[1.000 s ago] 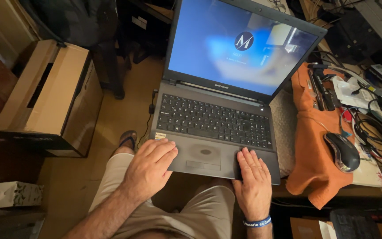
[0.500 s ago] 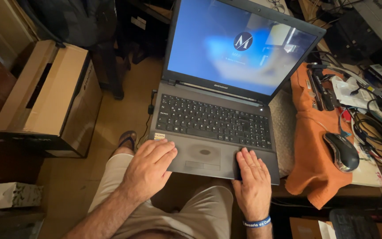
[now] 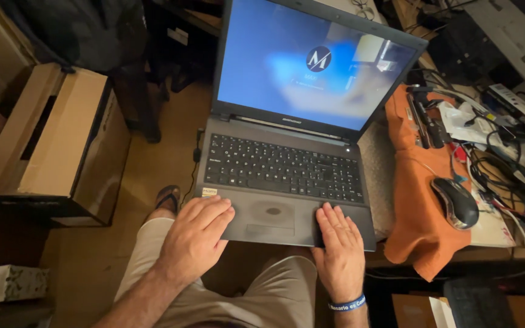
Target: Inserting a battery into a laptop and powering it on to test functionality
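A dark grey laptop point(image 3: 287, 164) stands open at the edge of a cluttered desk, its blue screen point(image 3: 311, 64) lit. My left hand point(image 3: 194, 237) lies flat on the left palm rest, fingers together, holding nothing. On the right palm rest beside the touchpad point(image 3: 271, 214) lies my right hand point(image 3: 339, 258), fingers slightly spread, a blue wristband point(image 3: 346, 304) on its wrist. My legs in beige shorts point(image 3: 262, 297) are below the laptop.
An orange cloth point(image 3: 420, 212) hangs over the desk edge to the right, with a black mouse point(image 3: 456, 202) on it and tangled cables point(image 3: 499, 146) behind. A cardboard box point(image 3: 62, 146) stands on the floor at left. A sandal point(image 3: 168, 197) shows beside it.
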